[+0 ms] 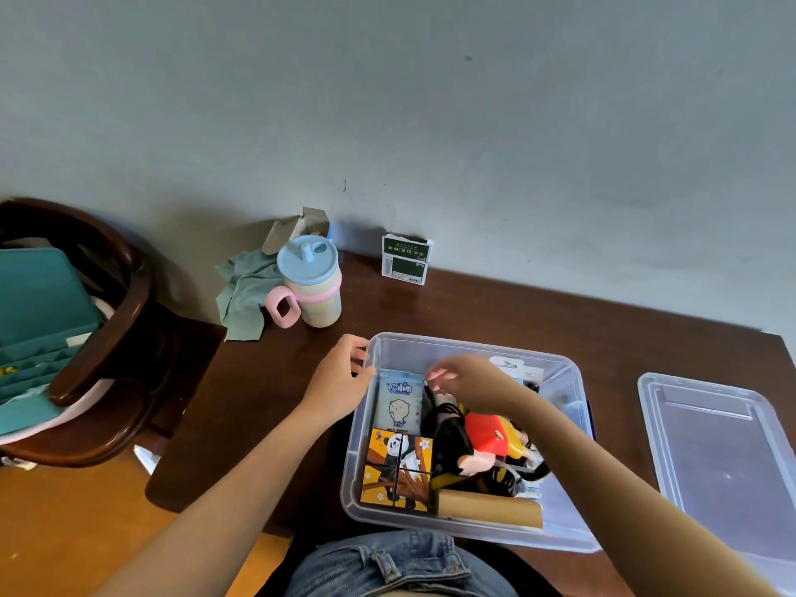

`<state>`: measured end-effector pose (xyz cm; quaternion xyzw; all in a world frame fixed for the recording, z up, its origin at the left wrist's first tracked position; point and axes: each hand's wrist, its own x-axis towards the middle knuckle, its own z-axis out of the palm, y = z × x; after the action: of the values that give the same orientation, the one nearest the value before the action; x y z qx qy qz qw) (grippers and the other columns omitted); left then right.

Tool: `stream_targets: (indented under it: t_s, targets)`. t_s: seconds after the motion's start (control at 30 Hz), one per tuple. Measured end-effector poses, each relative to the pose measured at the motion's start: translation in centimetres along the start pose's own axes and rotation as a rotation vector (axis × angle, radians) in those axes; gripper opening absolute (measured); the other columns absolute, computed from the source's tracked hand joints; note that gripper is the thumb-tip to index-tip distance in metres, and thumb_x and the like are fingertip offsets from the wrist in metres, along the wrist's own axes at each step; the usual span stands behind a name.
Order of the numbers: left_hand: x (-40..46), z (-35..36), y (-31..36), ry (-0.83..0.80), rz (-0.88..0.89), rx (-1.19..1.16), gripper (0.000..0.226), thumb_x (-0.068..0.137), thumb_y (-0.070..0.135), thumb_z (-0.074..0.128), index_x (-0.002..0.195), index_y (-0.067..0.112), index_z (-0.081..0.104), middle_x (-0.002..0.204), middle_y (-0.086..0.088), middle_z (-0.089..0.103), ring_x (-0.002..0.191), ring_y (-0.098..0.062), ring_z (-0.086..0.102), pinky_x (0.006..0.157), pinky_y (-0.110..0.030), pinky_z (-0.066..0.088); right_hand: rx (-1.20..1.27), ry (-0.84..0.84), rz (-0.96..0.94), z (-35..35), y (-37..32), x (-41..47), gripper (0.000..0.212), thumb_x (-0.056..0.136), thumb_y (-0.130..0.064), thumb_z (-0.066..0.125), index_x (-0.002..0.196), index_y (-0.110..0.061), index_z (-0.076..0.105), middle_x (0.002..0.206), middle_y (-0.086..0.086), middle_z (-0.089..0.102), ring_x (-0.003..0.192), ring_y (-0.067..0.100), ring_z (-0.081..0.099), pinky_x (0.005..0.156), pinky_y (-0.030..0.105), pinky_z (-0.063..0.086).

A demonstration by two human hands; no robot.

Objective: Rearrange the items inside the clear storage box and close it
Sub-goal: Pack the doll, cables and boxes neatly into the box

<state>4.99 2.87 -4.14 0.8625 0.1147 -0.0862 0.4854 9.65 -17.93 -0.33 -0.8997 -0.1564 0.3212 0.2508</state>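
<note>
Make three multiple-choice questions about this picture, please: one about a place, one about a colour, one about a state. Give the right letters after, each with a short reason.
1. Where does the lid lie?
A. on the box
B. on the table, right of the box
C. on the chair

2. What colour is the top of the cup?
A. light blue
B. red
C. black

3. What is the left hand doing?
A. lifting the cup
B. holding the left rim of the clear storage box
C. resting flat on the lid

Answers:
1. B, the lid lies flat on the table, apart from the box.
2. A, the cup's top is light blue, above a pink handle.
3. B, its fingers grip the box's far left corner, while the right hand reaches inside.
</note>
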Motion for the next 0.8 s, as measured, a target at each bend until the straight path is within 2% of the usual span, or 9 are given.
stream_targets:
  t_s: [0.1, 0.2, 0.27, 0.33, 0.43, 0.53, 0.6, 0.67, 0.8]
  targets:
    - [-0.3, 0.2, 1.2, 0.123, 0.075, 0.23, 0.057, 0.085, 0.007, 0.064, 0.136, 0.014, 0.039, 0.123, -0.005, 0.05, 0.11, -0.019, 0.05, 0.09, -0.031, 0.044, 0.114, 0.117, -0.015, -1.8, 1.8, -3.6, 0.024, 0.095, -0.014, 0.049, 0.111, -0.015, 0.067, 0.109, -0.003, 0.068, 0.098, 0.012, 0.065, 0.092, 0.029, 0.049]
    - [-1.0, 1.1, 2.9, 0.241, 0.298, 0.312, 0.05, 0.083, 0.004, 0.065, 0.129, 0.01, 0.047, 0.116, -0.006, 0.052, 0.107, -0.021, 0.051, 0.09, -0.035, 0.046, 0.15, 0.171, 0.053, -2.1, 4.3, -6.6, 0.02, 0.091, -0.022, 0.058, 0.109, -0.02, 0.066, 0.103, -0.008, 0.067, 0.095, 0.009, 0.064, 0.092, 0.033, 0.051]
    - [-1.2, 1.9, 3.7, 0.073, 0.359, 0.253, 0.035, 0.088, 0.007, 0.061, 0.121, 0.015, 0.053, 0.101, 0.004, 0.056, 0.091, -0.012, 0.055, 0.079, -0.028, 0.048, 0.112, 0.074, 0.12, -1.4, 5.6, -8.1, 0.032, 0.086, -0.033, 0.066, 0.116, -0.025, 0.06, 0.112, -0.01, 0.063, 0.099, 0.006, 0.061, 0.091, 0.029, 0.051]
    - [-1.2, 3.1, 4.2, -0.231, 0.3, 0.26, 0.025, 0.094, 0.016, 0.054, 0.118, 0.021, 0.054, 0.091, 0.013, 0.057, 0.081, -0.005, 0.056, 0.068, -0.018, 0.046, 0.027, 0.012, 0.168, -0.1, 6.3, -8.9, 0.05, 0.079, -0.037, 0.071, 0.124, -0.028, 0.052, 0.121, -0.011, 0.057, 0.102, 0.008, 0.059, 0.089, 0.027, 0.051]
    - [-1.0, 5.3, 4.1, -0.524, 0.191, 0.37, 0.023, 0.099, 0.029, 0.047, 0.121, 0.024, 0.051, 0.086, 0.011, 0.057, 0.071, -0.004, 0.054, 0.061, -0.02, 0.041, -0.198, 0.116, 0.226, 2.1, 6.0, -8.9, 0.052, 0.079, -0.037, 0.066, 0.126, -0.028, 0.046, 0.12, -0.007, 0.057, 0.102, 0.015, 0.059, 0.081, 0.032, 0.052]
    - [-1.1, 6.8, 3.8, -0.636, 0.166, 0.509, 0.031, 0.101, 0.036, 0.039, 0.127, 0.022, 0.048, 0.086, 0.005, 0.059, 0.067, -0.008, 0.054, 0.059, -0.026, 0.042, -0.3, 0.244, 0.276, 3.7, 5.5, -8.6, 0.034, 0.087, -0.025, 0.057, 0.121, -0.026, 0.05, 0.11, -0.005, 0.064, 0.098, 0.019, 0.063, 0.074, 0.031, 0.052]
    - [-1.0, 7.3, 3.7, -0.655, 0.132, 0.476, 0.034, 0.101, 0.037, 0.037, 0.129, 0.02, 0.047, 0.104, -0.001, 0.063, 0.084, -0.014, 0.061, 0.074, -0.034, 0.051, -0.333, 0.277, 0.291, 4.3, 5.4, -8.5, 0.03, 0.089, -0.019, 0.055, 0.119, -0.024, 0.052, 0.107, -0.004, 0.066, 0.096, 0.02, 0.064, 0.074, 0.03, 0.053]
    - [-0.9, 7.5, 3.7, -0.645, 0.099, 0.41, 0.036, 0.101, 0.038, 0.036, 0.13, 0.019, 0.048, 0.118, -0.004, 0.061, 0.101, -0.017, 0.06, 0.09, -0.038, 0.05, -0.326, 0.326, 0.289, 4.5, 5.5, -8.7, 0.027, 0.09, -0.018, 0.054, 0.116, -0.024, 0.055, 0.104, -0.004, 0.067, 0.094, 0.02, 0.064, 0.07, 0.029, 0.049]
    - [-0.9, 7.4, 4.1, -0.638, 0.077, 0.219, 0.04, 0.1, 0.044, 0.035, 0.127, 0.019, 0.052, 0.122, -0.001, 0.06, 0.113, -0.018, 0.056, 0.098, -0.039, 0.046, -0.282, 0.467, 0.267, 3.3, 5.7, -9.7, 0.018, 0.092, -0.024, 0.051, 0.107, -0.026, 0.06, 0.088, -0.003, 0.069, 0.079, 0.02, 0.064, 0.057, 0.027, 0.039]
